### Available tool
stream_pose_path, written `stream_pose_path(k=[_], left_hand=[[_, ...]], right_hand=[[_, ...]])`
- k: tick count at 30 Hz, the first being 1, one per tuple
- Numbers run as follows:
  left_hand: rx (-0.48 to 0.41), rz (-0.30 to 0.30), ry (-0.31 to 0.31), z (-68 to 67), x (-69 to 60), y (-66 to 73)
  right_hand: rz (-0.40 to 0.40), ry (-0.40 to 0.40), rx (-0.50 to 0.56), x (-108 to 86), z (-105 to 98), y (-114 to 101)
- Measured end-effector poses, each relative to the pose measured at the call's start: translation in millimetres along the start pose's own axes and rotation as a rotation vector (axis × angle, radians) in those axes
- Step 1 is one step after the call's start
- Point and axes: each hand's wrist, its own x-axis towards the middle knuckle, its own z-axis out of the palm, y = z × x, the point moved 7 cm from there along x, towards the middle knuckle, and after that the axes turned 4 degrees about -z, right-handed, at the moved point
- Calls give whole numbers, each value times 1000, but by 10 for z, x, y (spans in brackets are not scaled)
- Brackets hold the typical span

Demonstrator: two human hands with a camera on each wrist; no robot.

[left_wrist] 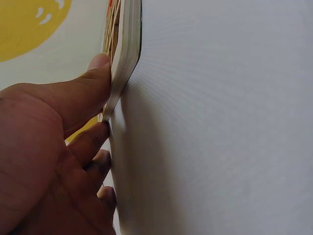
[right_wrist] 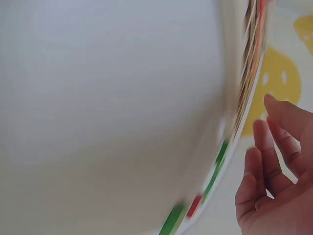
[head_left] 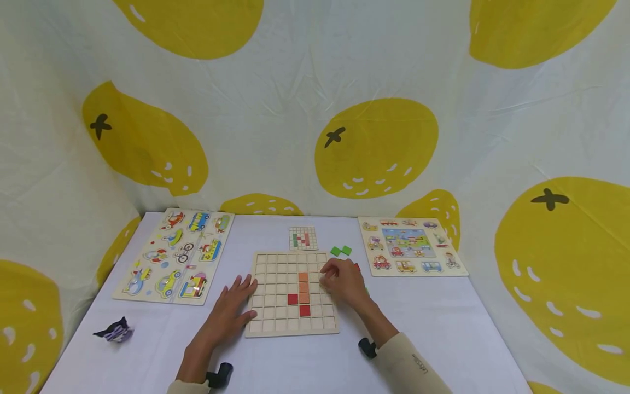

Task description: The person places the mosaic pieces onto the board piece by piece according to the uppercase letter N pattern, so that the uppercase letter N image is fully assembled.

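Observation:
A wooden grid board (head_left: 263,326) lies in front of me. Set in its squares are red tiles, one of them (head_left: 305,311) low in the middle, and a column of orange tiles (head_left: 303,288). My left hand (head_left: 228,312) rests along the board's left edge; in the left wrist view its thumb (left_wrist: 83,95) presses the rim and its fingertips touch the side. Over the board's right edge hovers my right hand (head_left: 344,282), its fingers loosely bent. In the right wrist view its thumb and fingers (right_wrist: 264,134) stand apart, with no tile visible between them.
Behind the board lies a small pattern card (head_left: 302,238). Loose green tiles (head_left: 346,250) and a partly hidden red tile (head_left: 357,267) lie near the right hand. Picture puzzle boards stand left (head_left: 159,295) and right (head_left: 364,230). A dark, purple-striped item (head_left: 117,331) sits front left.

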Motion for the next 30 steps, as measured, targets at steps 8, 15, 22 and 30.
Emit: stream_pose_path(k=[8,15,22,30], left_hand=[[-1,-4,-3,-12,-4,24],[-5,-5,-9,-9,0,14],[-7,-1,-18,6,4,-3],[-11,-4,-15,7,8,-18]], right_hand=[[60,67,-127,103,-391,448],[148,28,-165,133,-486,619],[151,9,-277,164,-399,645],[188,3,-300,131,-365,618]])
